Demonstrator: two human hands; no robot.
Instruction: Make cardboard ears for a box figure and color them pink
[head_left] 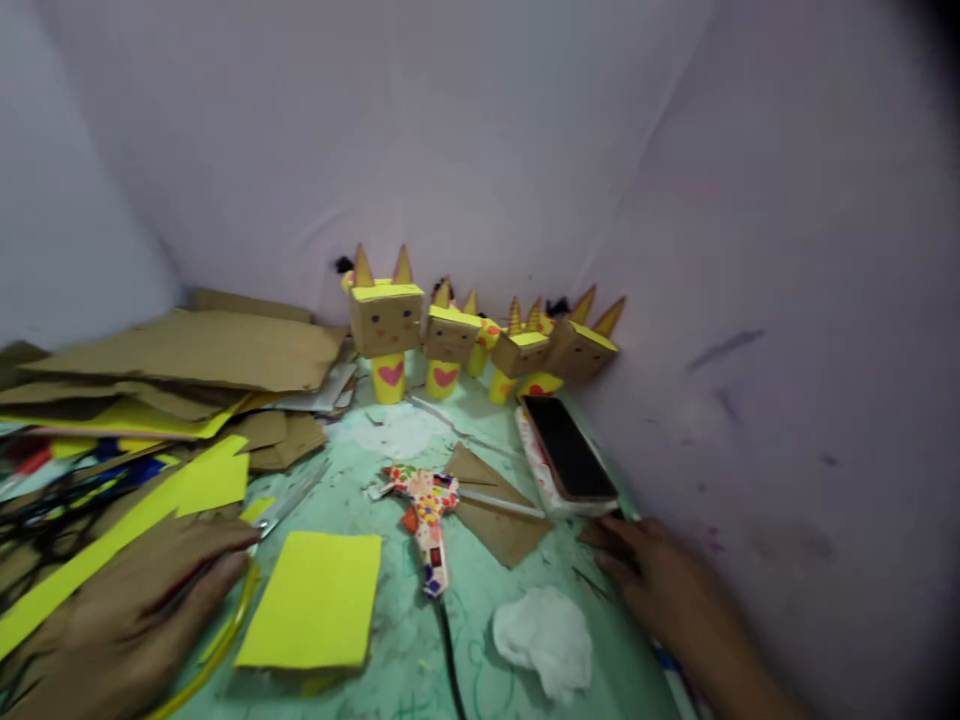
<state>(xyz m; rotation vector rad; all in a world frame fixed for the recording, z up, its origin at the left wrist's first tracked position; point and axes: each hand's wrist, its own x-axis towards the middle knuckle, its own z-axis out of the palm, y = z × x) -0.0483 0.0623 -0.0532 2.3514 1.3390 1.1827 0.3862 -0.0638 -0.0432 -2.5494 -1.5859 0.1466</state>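
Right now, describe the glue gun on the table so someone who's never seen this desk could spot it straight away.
Start at the row of cardboard box figures against the back wall, then come forward to the middle of the green table. The glue gun lies there between the yellow paper sheet and a brown cardboard scrap. It alone has a colourful dotted pattern and a black cord.

No readable writing anywhere.
Only drawn marks show: pink hearts on the yellow paper-tube bodies (390,377) of the brown cardboard box-headed figures (385,317), centre frame.
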